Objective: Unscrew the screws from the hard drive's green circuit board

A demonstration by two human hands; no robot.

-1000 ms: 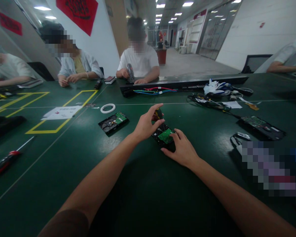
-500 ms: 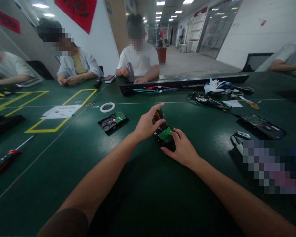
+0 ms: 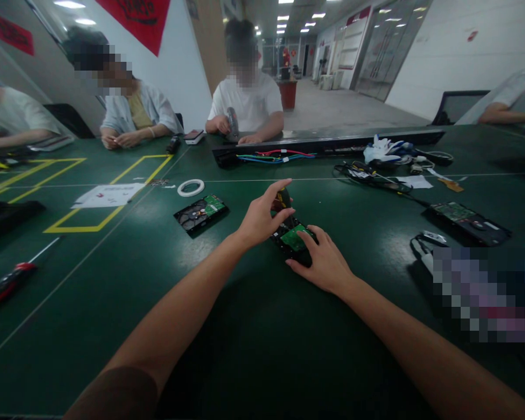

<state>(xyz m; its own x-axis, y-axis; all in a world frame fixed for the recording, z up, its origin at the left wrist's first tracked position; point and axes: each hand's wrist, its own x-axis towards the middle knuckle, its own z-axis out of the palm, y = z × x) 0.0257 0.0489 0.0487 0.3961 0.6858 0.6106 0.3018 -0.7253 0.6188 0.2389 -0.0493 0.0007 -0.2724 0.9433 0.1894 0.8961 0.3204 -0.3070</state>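
A black hard drive with a green circuit board [image 3: 292,238] lies on the dark green table [image 3: 262,350] in front of me. My left hand [image 3: 266,214] grips the dark handle of a screwdriver with yellow marks [image 3: 282,199], held upright over the drive's far part; its shaft points down at the drive. My right hand [image 3: 324,259] holds the near right side of the drive, thumb at the near edge and fingertips on the board. Left of my hands lies another hard drive [image 3: 201,214], with a white ring [image 3: 191,188] just behind it.
A red-black screwdriver [image 3: 9,283] lies at far left, a paper sheet [image 3: 108,196] beyond it. A long black bar with wires [image 3: 332,149], cables [image 3: 371,178] and gloves [image 3: 382,150] lie ahead. Another drive [image 3: 466,223] is at right. Several people sit around the table.
The screwdriver handle in my left hand has shifted very slightly. Both hands stay in nearly the same places at the drive.
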